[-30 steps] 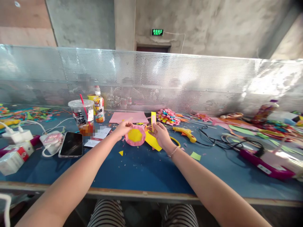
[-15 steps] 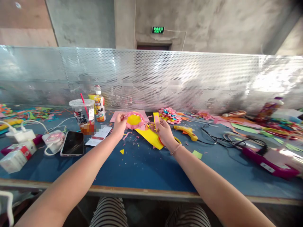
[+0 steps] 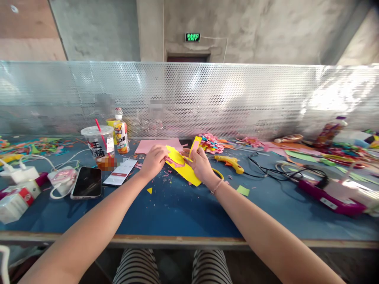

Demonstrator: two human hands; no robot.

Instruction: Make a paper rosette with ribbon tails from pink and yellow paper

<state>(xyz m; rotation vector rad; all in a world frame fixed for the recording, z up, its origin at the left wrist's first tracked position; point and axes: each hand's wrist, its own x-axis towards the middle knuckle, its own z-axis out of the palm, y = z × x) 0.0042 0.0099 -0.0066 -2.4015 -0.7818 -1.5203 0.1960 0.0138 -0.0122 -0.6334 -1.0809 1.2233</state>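
The paper disc, just below the frame's centre, should be light and easily creased, best held by its rim, where the left grip pinches it; it is tilted, yellow with pink edging. The smaller strip, slightly right, likely flimsy, best taken near one end, is pinched by the right grip; yellow and pink.

Over the table, a paper disc is between the left hand and the right hand, and behind the left hand there lies a paper sheet. To the left of the hands lie a phone and, at its right side, a second phone — behind them stand a cup and a bottle. To the right lies a glue gun, then farther right a power strip, while behind everything stands a panel.
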